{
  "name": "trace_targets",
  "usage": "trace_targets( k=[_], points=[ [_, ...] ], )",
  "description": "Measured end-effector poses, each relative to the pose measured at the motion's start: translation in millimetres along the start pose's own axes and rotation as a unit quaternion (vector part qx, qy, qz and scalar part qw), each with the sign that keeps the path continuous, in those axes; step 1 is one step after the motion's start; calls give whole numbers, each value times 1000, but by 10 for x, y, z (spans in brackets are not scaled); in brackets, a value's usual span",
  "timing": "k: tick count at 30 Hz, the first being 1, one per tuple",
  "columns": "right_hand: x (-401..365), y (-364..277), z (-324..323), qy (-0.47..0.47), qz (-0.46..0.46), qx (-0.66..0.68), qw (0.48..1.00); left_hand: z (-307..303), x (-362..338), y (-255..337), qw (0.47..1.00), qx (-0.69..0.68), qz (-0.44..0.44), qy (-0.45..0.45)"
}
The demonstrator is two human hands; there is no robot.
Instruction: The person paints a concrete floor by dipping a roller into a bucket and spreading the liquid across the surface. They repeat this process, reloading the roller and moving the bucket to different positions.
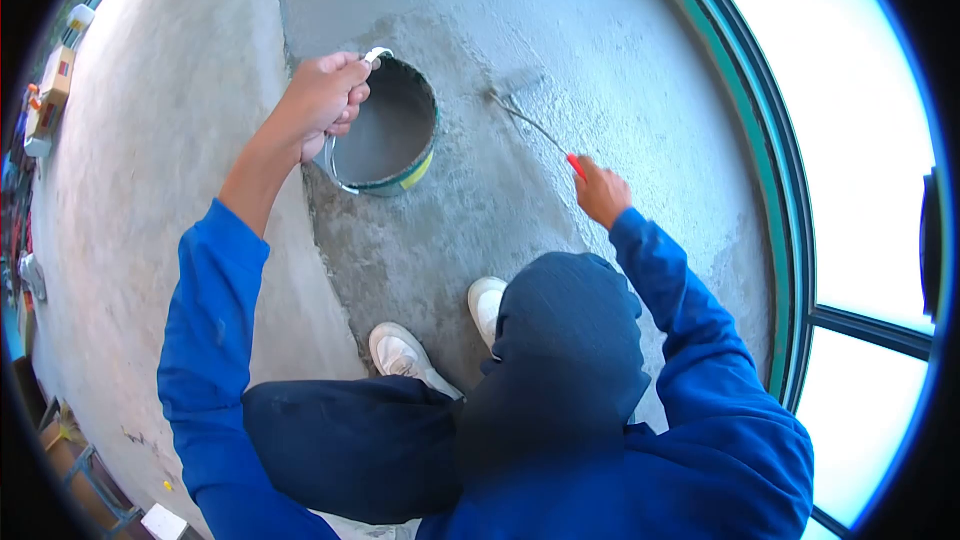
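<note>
My left hand (322, 105) is closed around the handle of a dark bucket (420, 168) with a yellow patch on its side. Grey liquid (392, 120) fills part of the bucket, which looks slightly tilted. In my right hand (603, 192) is a paint roller (540, 128), gripped by its red handle, with fingers wrapped round it. The roller's head (520, 82) rests on the grey floor to the right of the bucket, against a wet-looking coating (600, 80).
A dark green window frame (790, 190) with bright panes curves along the right. My white shoes (400, 348) stand on darker floor below the bucket. Paler concrete (170, 140) lies to the left, with boxes (50, 90) and clutter along its far edge.
</note>
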State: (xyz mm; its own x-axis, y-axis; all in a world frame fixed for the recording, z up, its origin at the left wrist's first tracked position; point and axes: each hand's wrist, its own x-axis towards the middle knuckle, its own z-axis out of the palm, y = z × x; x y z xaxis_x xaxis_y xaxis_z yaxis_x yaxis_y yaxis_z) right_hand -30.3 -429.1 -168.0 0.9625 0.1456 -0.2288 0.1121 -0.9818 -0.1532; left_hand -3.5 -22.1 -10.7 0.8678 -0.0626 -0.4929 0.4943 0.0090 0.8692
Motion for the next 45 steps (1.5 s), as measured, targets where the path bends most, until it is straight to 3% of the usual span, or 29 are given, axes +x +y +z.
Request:
trace_targets(
  k=[8,20,26,32,36,45],
  points=[
    [-1634,627,94,-49,115,20,992,-1,-25,-103,999,-19,37,-11],
    [-4049,1666,107,-118,277,29,953,-60,-51,-76,1000,2,12,-6],
    [-4580,1837,-82,-110,272,16,956,-77,-39,-79,1000,-9,2,12],
    [-3765,1588,159,-49,181,64,980,-53,-58,-64,1000,8,6,7],
    [-2469,1031,15,-43,127,66,989,-99,-85,-84,1000,18,3,7],
    [-390,12,-184,-41,67,19,997,-14,-83,-49,1000,-24,17,10]
  ],
)
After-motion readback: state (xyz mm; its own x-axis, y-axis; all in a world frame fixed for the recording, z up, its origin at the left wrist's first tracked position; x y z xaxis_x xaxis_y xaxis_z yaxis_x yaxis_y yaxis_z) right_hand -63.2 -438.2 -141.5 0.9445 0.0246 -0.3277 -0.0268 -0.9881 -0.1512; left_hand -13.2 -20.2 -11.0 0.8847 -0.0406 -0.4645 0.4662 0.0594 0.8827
